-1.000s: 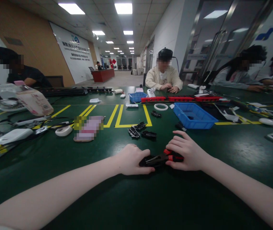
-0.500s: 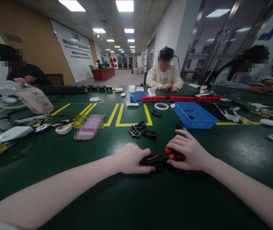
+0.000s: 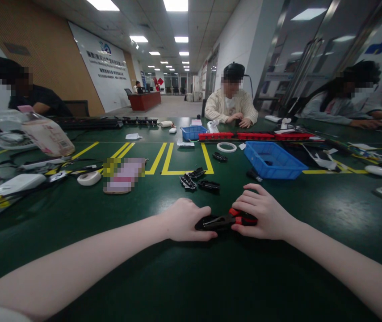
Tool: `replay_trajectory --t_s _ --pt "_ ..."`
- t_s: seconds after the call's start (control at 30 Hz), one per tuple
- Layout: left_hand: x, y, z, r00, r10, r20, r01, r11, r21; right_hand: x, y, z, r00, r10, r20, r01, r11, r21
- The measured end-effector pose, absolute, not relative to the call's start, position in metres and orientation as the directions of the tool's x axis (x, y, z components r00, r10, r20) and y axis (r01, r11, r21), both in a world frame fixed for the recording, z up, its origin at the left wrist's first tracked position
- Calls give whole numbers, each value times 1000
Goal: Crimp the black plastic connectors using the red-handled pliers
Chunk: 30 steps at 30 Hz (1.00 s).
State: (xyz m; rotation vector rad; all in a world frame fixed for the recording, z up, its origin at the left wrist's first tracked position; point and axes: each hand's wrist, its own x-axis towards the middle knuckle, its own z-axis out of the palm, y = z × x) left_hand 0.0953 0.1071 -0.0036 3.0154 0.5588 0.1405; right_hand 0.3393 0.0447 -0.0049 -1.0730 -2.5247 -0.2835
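My right hand (image 3: 262, 214) is closed round the red and black handles of a pair of pliers (image 3: 239, 218). The pliers' jaws point left and meet a glossy black plastic piece (image 3: 206, 222). Thumb and fingers of my left hand (image 3: 191, 221) pinch this piece at its left end. Whether the jaws bite into it or only lie against it, I cannot tell. Beyond my hands lie several similar black pieces (image 3: 209, 186), some with silvery edges. A small black object (image 3: 253, 175) sits just past my right fingertips.
A blue bin (image 3: 274, 163) stands right of centre, with a white ring (image 3: 226, 147) beside it. Left are a phone-like pinkish object (image 3: 125, 176), a tilted bottle (image 3: 48, 132), cables and a white box (image 3: 10, 197). A person (image 3: 231, 100) sits opposite; others sit at both sides.
The pliers' handles and my right fingers have shifted very slightly left, and the handles look a little closer together. My left hand keeps its pinch. The whole view has moved slightly.
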Motion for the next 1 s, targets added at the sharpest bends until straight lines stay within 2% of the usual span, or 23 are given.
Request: replay_trajectory --t_s 0.23,0.6,1.0 --pt "95 106 -4 929 362 82 356 -931 77 334 41 -3 -638 659 397 742 664 91" --pt "94 105 -2 928 367 62 357 -926 124 336 45 -1 -639 731 240 754 656 12" --pt "94 106 -4 931 358 73 348 -930 116 336 45 1 -646 739 192 752 659 -8"
